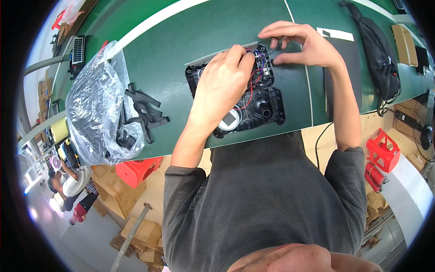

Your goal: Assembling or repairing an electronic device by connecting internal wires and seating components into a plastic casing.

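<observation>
An opened black plastic housing has an upper half with red and purple wires and a lower half with a round moulded fitting and a white-rimmed display. My left hand lies over the upper half with its fingers curled at the top edge; what they grip is hidden. My right hand is raised at the housing's upper right, fingers curved round a thin black strip, with thumb and forefinger apart.
On the green bench lie a clear plastic bag, black straps, a dark mat and a black bag. Red stools and cardboard boxes are below. Other people are at the left.
</observation>
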The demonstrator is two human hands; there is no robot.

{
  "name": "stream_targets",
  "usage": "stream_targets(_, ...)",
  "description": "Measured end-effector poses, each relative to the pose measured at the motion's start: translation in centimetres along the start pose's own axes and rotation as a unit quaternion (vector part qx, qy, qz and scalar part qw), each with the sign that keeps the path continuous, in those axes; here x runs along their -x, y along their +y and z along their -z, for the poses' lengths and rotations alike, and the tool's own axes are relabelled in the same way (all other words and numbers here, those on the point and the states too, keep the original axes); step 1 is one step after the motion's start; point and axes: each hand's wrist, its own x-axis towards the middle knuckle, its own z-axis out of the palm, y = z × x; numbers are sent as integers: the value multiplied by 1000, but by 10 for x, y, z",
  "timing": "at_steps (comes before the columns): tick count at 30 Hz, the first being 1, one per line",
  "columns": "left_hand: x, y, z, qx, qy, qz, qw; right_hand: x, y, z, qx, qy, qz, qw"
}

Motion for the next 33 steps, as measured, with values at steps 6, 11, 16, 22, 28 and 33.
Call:
stream_targets(6, -2, 3, 0, -22, 5, -6, 1000, -8, 16, -1, 42, -11, -18, 999)
stream_targets(11, -1, 3, -2, -21, 27, -5, 999, -6, 22, -9, 27, 10, -9, 1000)
stream_targets(16, -1, 3, -4, -24, 32, -6, 999, -1, 21, -20, 51, 40, 9, 998)
stream_targets(22, 1, 2, -8, -18, 43, -9, 999, 7, 24, -38, 91, 122, 33, 988)
stream_targets(28, 2, 1, -11, -5, 55, -14, 998, 8, 26, -31, 94, 117, 53, 987)
stream_targets(33, 4, 0, -13, 3, 42, -20, 999, 7, 21, 3, 85, 33, -52, 995)
